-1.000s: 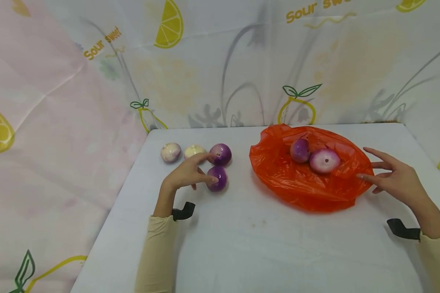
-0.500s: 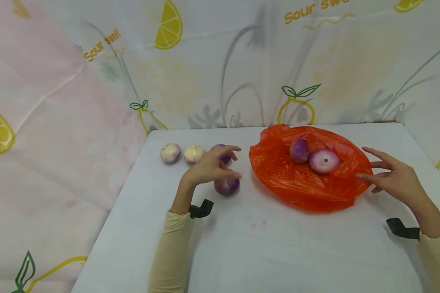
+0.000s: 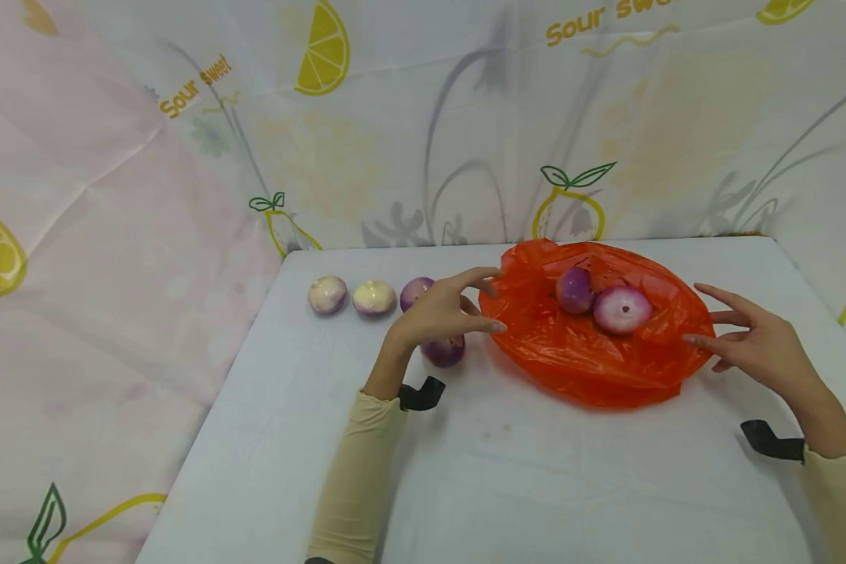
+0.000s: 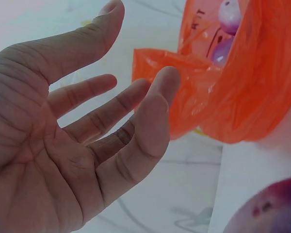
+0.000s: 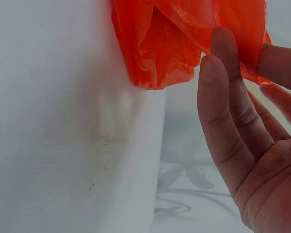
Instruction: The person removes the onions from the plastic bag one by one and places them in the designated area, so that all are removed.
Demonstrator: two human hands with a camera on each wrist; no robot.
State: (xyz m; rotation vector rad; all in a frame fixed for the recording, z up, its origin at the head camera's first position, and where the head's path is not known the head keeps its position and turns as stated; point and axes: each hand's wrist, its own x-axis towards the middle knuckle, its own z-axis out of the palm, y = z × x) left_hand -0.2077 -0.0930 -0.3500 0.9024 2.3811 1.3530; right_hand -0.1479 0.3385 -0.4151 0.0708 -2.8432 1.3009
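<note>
An orange-red plastic bag [image 3: 578, 368] lies on the table with two purple onions [image 3: 574, 291] [image 3: 623, 309] in its opening. At the bag's left edge is my left hand [image 3: 440, 313], fingers spread and nothing in its grasp; the left wrist view shows the bare palm [image 4: 53, 160] with the bag [image 4: 252, 82] beyond the fingertips. My right hand [image 3: 764, 348] is at the bag's right edge, its fingers loosely bent. In the right wrist view the fingers [image 5: 216, 107] are against or close beside the bag [image 5: 160, 43]; whether they pinch it is unclear.
Two pale onions [image 3: 327, 295] [image 3: 374, 298] stand in a row at the table's back left. Beside them a purple onion [image 3: 416, 291] is partly behind my left hand, and another purple onion [image 3: 443, 351] is just below that hand. A lemon-printed cloth hangs behind the table.
My left hand has moved right, from the loose purple onions to the bag's left edge. The front purple onion has shifted a little to the right. My right hand has stayed in place.
</note>
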